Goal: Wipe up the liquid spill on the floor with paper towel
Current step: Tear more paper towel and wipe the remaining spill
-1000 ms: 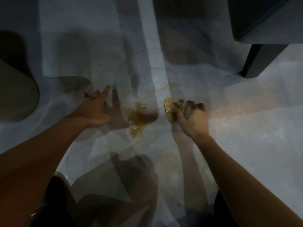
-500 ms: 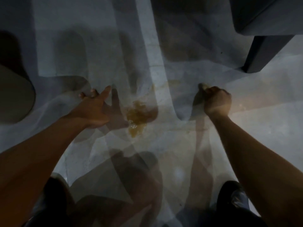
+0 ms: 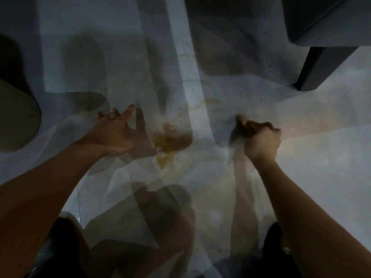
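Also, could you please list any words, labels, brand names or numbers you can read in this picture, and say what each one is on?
None: no readable text shows anywhere in this dim view.
The floor, the brown spill, the dark furniture leg and the wadded paper towel in the right hand carry no print that can be seen.

- Left hand: bare, no ring or glove showing.
- Right hand: bare and blurred.
- Both forearms bare right to the frame edge; no sleeve, watch or band in view.
- Dark clothing shows low between the arms; the light is too dim to tell its colour or cut.
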`<move>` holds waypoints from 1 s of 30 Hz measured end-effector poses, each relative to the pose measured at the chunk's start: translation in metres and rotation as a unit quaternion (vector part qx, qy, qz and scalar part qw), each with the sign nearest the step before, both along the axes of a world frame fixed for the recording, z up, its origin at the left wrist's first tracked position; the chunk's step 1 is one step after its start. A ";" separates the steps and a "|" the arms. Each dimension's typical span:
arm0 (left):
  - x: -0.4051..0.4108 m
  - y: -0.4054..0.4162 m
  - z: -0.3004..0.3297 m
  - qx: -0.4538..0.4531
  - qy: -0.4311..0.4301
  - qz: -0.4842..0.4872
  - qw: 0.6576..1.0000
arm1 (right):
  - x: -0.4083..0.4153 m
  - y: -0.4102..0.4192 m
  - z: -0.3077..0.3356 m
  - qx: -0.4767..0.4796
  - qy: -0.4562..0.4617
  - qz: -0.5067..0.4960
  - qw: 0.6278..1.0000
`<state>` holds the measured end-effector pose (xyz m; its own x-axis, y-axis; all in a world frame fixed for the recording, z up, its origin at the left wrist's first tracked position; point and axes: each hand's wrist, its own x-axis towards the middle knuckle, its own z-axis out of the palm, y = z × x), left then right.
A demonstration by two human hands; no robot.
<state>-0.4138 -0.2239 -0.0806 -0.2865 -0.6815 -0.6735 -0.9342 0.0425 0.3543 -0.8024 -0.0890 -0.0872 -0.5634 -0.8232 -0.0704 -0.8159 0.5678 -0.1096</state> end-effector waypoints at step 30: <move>0.002 -0.007 -0.007 0.032 0.042 0.009 0.999 | 0.155 -0.147 0.006 -0.069 -0.234 0.204 0.948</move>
